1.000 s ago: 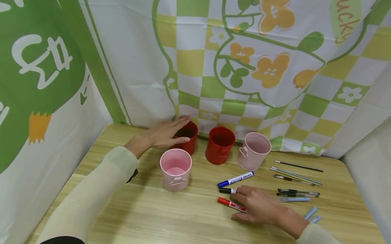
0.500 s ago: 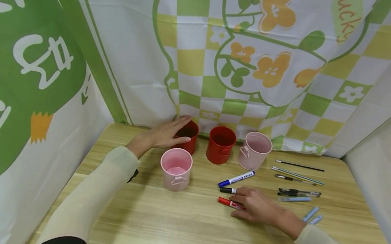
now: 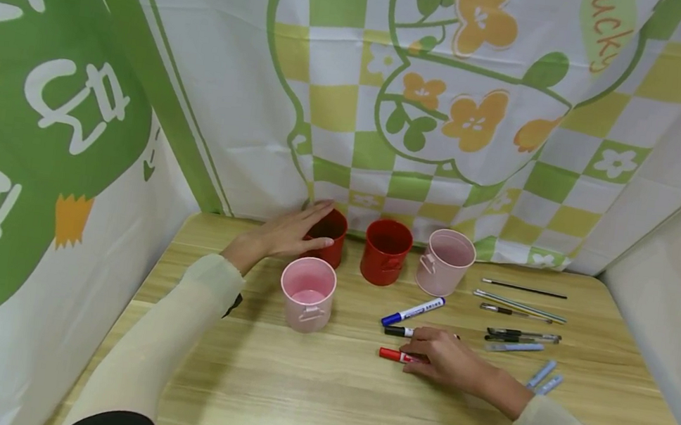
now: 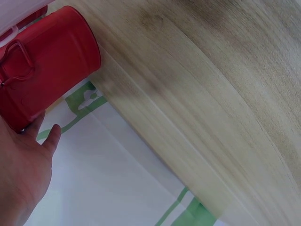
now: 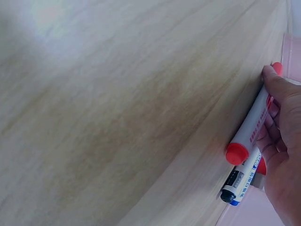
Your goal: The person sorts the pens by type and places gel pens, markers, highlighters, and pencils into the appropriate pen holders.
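Note:
My left hand rests against the left red bucket, fingers extended along its far left side and thumb across its front. In the left wrist view the same red bucket appears sideways, with fingertips beside its base. A light pink bucket stands just in front of it. With thumb and fingers, my right hand pinches the red marker, which lies low over the tabletop. Close behind are a black-capped marker, partly covered by the hand, and a blue marker.
A second red bucket and a pale pink bucket stand along the back by the patterned cloth. Pencils, black pens and light blue pens lie on the wooden table at right.
My right thumb has moved inward against the red marker, and the hand has tightened round it. My left hand and the buckets stay in place; the head view has shifted slightly.

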`<control>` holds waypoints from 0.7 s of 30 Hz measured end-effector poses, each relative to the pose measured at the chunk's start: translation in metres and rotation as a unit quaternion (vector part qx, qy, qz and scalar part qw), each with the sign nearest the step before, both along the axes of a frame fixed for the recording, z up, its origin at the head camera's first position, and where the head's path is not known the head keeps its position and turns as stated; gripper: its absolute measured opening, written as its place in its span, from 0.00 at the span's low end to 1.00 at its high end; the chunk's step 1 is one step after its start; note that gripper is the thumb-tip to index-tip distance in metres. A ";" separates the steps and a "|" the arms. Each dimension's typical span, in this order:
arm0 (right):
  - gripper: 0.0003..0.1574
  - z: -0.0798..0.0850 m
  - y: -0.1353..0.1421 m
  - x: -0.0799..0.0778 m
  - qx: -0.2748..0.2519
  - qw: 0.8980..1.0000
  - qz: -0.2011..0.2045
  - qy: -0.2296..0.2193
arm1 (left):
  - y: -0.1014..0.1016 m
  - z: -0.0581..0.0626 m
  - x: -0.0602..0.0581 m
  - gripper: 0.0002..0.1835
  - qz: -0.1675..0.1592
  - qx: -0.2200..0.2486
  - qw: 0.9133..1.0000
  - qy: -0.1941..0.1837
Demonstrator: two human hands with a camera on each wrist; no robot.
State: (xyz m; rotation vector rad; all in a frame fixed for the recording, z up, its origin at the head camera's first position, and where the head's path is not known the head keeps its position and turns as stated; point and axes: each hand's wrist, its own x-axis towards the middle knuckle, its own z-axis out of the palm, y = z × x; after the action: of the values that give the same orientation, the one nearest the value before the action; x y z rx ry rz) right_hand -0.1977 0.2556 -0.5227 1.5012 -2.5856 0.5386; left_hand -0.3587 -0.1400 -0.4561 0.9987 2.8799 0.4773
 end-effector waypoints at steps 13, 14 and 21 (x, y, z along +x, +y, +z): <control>0.09 0.006 -0.002 -0.004 -0.029 0.999 -0.012 -0.043 | 0.000 0.001 0.000 0.49 0.001 -0.003 1.000 -0.008; 0.09 0.008 -0.002 -0.004 -0.033 0.998 -0.014 -0.052 | 0.000 0.001 0.000 0.49 0.002 -0.003 1.000 -0.009; 0.06 0.017 -0.006 -0.007 -0.080 0.989 -0.046 -0.114 | 0.000 0.001 0.001 0.49 0.002 -0.003 1.000 -0.010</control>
State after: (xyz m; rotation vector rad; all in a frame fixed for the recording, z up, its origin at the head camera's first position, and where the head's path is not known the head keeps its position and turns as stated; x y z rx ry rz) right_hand -0.2049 0.2501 -0.5060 1.3330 -2.6823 0.9315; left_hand -0.3579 -0.1403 -0.4553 0.9829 2.8636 0.4765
